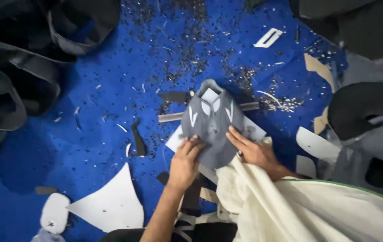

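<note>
A blue work surface (110, 89) carries scattered dark scraps; black cut pieces (16, 54) pile at its left edge. Near the centre lies a grey shoe upper (209, 123). The left hand (185, 163) and right hand (254, 150) pinch its lower edge.

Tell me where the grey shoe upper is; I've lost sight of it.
In the head view, centre frame, the grey shoe upper lies on the blue sheet, held between left hand and right hand.

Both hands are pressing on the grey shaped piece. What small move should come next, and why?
Probably lift the grey piece off the white sheet: the left hand and right hand already grip its lower edge, and scraps surround it.
</note>
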